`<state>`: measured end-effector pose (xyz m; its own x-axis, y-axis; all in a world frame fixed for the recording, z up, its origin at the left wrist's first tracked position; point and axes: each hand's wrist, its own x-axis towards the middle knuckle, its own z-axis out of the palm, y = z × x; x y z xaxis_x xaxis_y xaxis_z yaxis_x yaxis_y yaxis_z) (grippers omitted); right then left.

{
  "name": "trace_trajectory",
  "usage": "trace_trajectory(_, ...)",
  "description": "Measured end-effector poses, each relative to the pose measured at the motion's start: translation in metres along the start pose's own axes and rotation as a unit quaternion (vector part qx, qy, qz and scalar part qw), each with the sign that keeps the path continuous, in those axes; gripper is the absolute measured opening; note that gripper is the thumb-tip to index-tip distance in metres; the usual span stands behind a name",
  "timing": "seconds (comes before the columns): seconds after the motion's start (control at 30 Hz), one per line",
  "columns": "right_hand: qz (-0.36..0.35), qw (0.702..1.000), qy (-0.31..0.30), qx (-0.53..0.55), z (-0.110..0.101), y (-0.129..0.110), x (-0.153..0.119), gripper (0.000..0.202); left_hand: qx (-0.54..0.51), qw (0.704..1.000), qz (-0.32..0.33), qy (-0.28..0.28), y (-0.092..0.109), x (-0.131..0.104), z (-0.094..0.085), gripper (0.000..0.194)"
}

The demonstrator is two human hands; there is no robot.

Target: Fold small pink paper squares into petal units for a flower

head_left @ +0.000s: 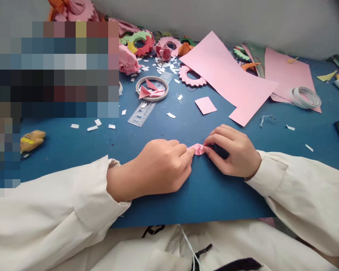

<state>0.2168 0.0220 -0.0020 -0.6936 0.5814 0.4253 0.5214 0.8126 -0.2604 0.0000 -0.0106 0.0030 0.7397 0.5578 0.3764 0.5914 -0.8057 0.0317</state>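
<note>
Between my two hands is a small folded piece of pink paper (198,149), held just above or on the blue table. My left hand (166,165) is closed, its thumb and forefinger pinching the paper's left end. At the right end, the thumb and fingertips of my right hand (233,150) pinch the same piece. Its finer creases are partly covered by my fingertips. Beyond the hands lies a small pink paper square (205,105). A large pink sheet (228,75) with a cut-out corner rests farther back.
A tape roll (137,90) with folded pink pieces inside sits on a clear ruler (142,113). More tape rolls (306,98) stand at right. Folded paper rings (192,76) and white scraps (171,115) lie about. A yellow striped object (32,141) is at left. The far left is pixelated.
</note>
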Motion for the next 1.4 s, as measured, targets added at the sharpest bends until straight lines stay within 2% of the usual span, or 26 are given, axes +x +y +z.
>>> trace_trajectory(0.1, -0.006, 1.000, 0.000, -0.023, 0.001, -0.002, -0.001, 0.009, 0.010, 1.000, -0.004, 0.018, 0.001, 0.002, 0.006, 0.026)
trace_trajectory(0.27, -0.007, 1.000, -0.008, 0.014, -0.001, -0.009, -0.003, 0.010, 0.007, 0.999, -0.029, 0.044, 0.003, 0.006, 0.012, 0.027)
trace_trajectory(0.43, 0.020, 0.999, 0.009, 0.027, 0.000, -0.008, -0.005, 0.010, -0.058, 0.994, -0.076, 0.047, 0.002, 0.007, 0.014, 0.025)
trace_trajectory(0.57, -0.006, 0.999, 0.004, 0.047, 0.002, -0.001, -0.005, 0.011, -0.092, 0.991, -0.094, 0.037, 0.001, 0.007, 0.015, 0.023)
trace_trajectory(0.77, -0.022, 0.999, -0.008, 0.046, 0.003, 0.003, -0.004, 0.009, -0.129, 0.981, -0.128, 0.067, -0.001, 0.007, 0.017, 0.022)
trace_trajectory(0.87, -0.019, 0.999, -0.021, 0.031, 0.003, 0.003, -0.004, 0.011, -0.149, 0.976, -0.146, 0.063, -0.002, 0.008, 0.017, 0.014)
trace_trajectory(1.4, -0.043, 0.998, -0.029, 0.030, 0.004, 0.002, -0.002, 0.013, -0.149, 0.982, -0.108, 0.037, -0.003, 0.010, 0.017, 0.020)
